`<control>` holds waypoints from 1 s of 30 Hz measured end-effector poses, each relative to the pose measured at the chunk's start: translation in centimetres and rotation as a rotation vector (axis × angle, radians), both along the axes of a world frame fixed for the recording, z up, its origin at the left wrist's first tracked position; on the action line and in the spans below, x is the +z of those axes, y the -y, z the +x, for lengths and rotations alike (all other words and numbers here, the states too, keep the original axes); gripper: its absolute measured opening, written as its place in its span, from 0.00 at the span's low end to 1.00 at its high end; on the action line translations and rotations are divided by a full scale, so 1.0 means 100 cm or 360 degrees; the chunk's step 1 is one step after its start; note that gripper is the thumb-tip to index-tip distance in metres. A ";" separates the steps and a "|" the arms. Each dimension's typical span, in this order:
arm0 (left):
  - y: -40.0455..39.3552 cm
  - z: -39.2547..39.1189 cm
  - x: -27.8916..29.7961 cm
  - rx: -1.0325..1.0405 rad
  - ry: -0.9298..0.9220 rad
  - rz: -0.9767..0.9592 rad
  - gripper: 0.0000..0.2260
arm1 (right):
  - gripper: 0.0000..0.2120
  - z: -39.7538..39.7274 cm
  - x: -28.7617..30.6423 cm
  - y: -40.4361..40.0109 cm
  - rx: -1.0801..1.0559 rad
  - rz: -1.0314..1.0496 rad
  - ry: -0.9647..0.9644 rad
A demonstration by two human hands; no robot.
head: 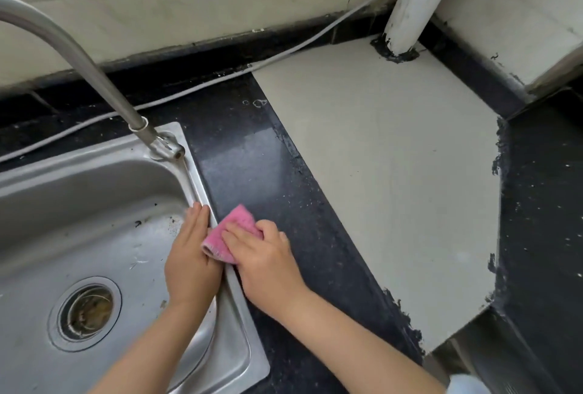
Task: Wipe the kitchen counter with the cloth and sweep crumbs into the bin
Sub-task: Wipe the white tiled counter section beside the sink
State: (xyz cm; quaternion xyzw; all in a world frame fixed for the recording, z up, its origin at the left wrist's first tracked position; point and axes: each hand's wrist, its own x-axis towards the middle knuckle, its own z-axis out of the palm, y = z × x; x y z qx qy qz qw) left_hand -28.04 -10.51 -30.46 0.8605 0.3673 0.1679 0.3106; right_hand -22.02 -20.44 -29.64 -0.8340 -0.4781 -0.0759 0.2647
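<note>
A pink cloth point(235, 226) lies on the dark speckled counter point(252, 153) right at the sink's right rim. My right hand point(262, 258) presses on the cloth, its fingers bent over the cloth's near part. My left hand point(191, 251) lies just inside the steel sink point(94, 198), fingers straight along the rim, its side touching the cloth's edge. Pale crumbs and specks dot the counter beyond and right of the cloth. No bin is in view.
A curved steel tap point(79, 56) rises from the sink's back right corner. A white cable point(220, 78) runs along the back wall. A pale tile slab point(394, 172) covers the counter's right part, with a white pipe point(413, 8) standing at its far corner.
</note>
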 end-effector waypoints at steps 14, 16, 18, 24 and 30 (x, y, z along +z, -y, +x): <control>-0.015 0.006 0.002 -0.0043 0.0130 0.0433 0.18 | 0.20 0.061 0.019 0.008 -0.0462 0.0138 0.0094; -0.021 0.004 0.001 -0.0109 0.0120 0.0503 0.18 | 0.20 0.036 0.013 -0.023 -0.0252 0.0035 0.0096; -0.025 0.004 0.000 -0.0133 0.0086 0.0545 0.17 | 0.18 0.042 0.007 -0.036 -0.0215 -0.0080 0.0070; -0.025 0.017 0.013 -0.0098 0.0080 0.0413 0.18 | 0.19 0.125 0.007 0.031 -0.0847 -0.0093 -0.0090; -0.030 0.043 0.005 -0.0142 -0.0092 0.0409 0.19 | 0.19 0.135 0.018 0.036 -0.0843 0.0112 -0.0057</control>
